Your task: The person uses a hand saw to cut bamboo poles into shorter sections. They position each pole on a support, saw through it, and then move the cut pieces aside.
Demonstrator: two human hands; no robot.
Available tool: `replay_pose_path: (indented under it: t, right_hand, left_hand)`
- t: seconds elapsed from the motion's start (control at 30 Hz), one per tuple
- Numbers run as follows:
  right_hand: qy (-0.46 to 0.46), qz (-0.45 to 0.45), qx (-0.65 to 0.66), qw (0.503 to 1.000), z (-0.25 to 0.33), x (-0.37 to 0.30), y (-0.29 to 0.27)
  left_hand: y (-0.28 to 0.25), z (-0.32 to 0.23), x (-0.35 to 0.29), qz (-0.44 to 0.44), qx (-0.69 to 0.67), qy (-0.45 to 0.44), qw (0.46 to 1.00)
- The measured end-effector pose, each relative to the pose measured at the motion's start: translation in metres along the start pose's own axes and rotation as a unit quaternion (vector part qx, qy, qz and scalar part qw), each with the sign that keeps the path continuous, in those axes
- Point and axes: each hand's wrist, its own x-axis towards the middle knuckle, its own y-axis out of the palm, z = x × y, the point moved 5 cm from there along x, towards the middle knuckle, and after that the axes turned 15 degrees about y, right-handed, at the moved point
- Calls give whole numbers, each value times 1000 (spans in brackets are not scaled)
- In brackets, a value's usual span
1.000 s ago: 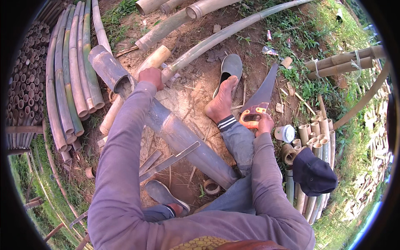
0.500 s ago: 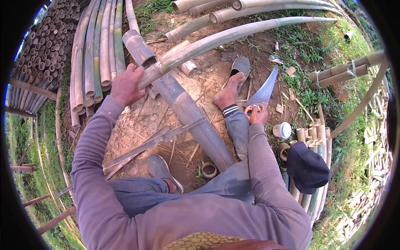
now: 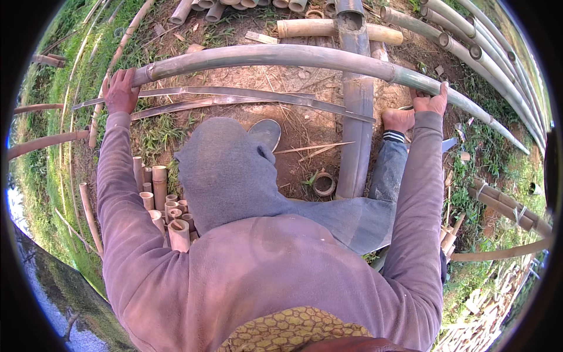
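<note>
A long greenish-grey bamboo pole (image 3: pixel 264 56) stretches from left to right in front of me, bowed by the lens. My left hand (image 3: pixel 121 92) is closed around its left end. Far along on the right, my right hand (image 3: pixel 430 101) grips the same pole from the near side, thumb up and some fingers hidden behind it. Beneath the pole passes a thick dark bamboo trunk (image 3: pixel 356 135) lying on the ground, pointing away from me. Part of a saw blade (image 3: pixel 450 144) shows beside my right sleeve; its handle is hidden.
Two split bamboo strips (image 3: pixel 246 94) lie nearer than the pole. A cut bamboo ring (image 3: pixel 324 183) sits by my leg. Upright short bamboo pieces (image 3: pixel 159 182) stand at my left. Several long poles (image 3: pixel 487 64) are stacked far right, and a crosswise bamboo piece (image 3: pixel 305 28) lies beyond.
My right hand has let go of the saw and taken hold of the pole. My left hand has moved left with the pole's end. The view has turned leftward and my left knee is raised.
</note>
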Motion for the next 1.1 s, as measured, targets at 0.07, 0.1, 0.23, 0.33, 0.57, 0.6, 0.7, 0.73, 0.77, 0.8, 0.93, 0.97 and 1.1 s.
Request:
replay_pose_path:
  t: [0.07, 0.1, 0.23, 0.33, 0.57, 0.6, 0.7, 0.73, 0.77, 0.8, 0.93, 0.97, 1.1]
  right_hand:
    - [-4, 23, 26, 999, -16, 2, 18]
    - [15, 38, 33, 999, -25, 6, 28]
    - [110, 84, -58, 989, -112, -17, 91]
    - [179, 71, -81, 978, -200, -36, 139]
    - [217, 50, -206, 953, -313, -34, 145]
    - [219, 62, -261, 938, -313, -32, 136]
    - [129, 130, -593, 784, -320, -17, 115]
    - [61, 163, -715, 677, -327, -5, 105]
    - [-12, 195, -813, 549, -340, -6, 100]
    - [-113, 189, -876, 429, -353, -23, 103]
    - [-214, 165, -936, 227, -386, -37, 75]
    - [-220, 146, -939, 219, -390, -32, 63]
    - [-188, 186, -956, 127, -398, -28, 33]
  left_hand:
    - [10, 9, 3, -29, 6, -9, 1000]
    - [8, 18, 6, -42, 17, -20, 999]
    - [46, 59, 16, -112, -24, -274, 955]
    - [96, 35, 19, -250, -151, -349, 891]
    - [97, -192, 10, -35, -292, 185, 938]
    - [103, -195, 6, 16, -310, 187, 932]
    - [102, -187, -19, -43, -318, 216, 922]
    - [91, -187, -30, -73, -327, 219, 916]
    - [81, -189, -44, -100, -335, 220, 911]
    - [75, -192, -63, -108, -310, 202, 923]
    - [76, -206, -118, -90, -254, 176, 947]
    - [81, -210, -131, -79, -234, 188, 951]
    - [98, -213, -145, 49, -320, 214, 922]
